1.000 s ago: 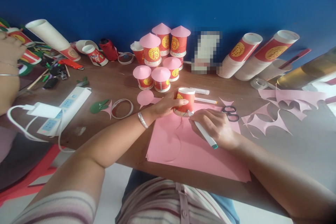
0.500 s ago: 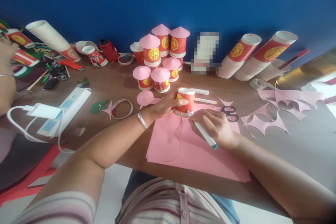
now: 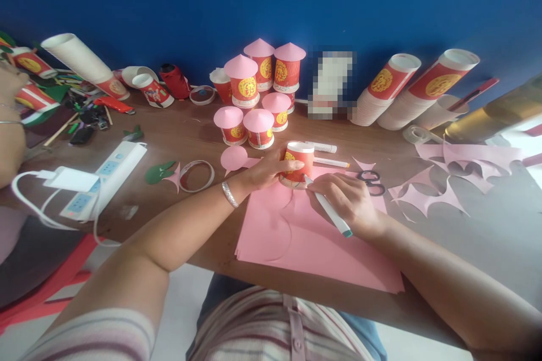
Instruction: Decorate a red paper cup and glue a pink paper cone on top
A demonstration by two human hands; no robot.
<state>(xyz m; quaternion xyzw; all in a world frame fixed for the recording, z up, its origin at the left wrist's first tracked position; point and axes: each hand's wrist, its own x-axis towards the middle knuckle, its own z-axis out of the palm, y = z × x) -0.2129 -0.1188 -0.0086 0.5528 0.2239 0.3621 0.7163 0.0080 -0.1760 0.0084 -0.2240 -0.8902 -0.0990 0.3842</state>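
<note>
A red paper cup (image 3: 301,159) with a yellow emblem stands upright on the far edge of the pink paper (image 3: 313,248). My left hand (image 3: 271,171) is closed round its left side, thumb across the front. In my right hand (image 3: 345,201) is a white marker (image 3: 332,214) with a teal end, its tip at the lower right of the cup, by the pale base. Drawn lines show on that base. A curved line runs over the pink paper. Behind the cup lie an orange-tipped marker (image 3: 331,163) and a white marker (image 3: 320,147).
Cups with pink cone roofs (image 3: 259,121) stand at the back centre. Black scissors (image 3: 372,183) and pink offcuts (image 3: 440,197) lie right, below leaning cup stacks (image 3: 383,90). Left are a tape roll (image 3: 197,175), a power strip (image 3: 104,180) and part of another person (image 3: 11,130).
The marker tip and my right hand have shifted slightly to the right along the cup's base. My left hand and the cup look unmoved.
</note>
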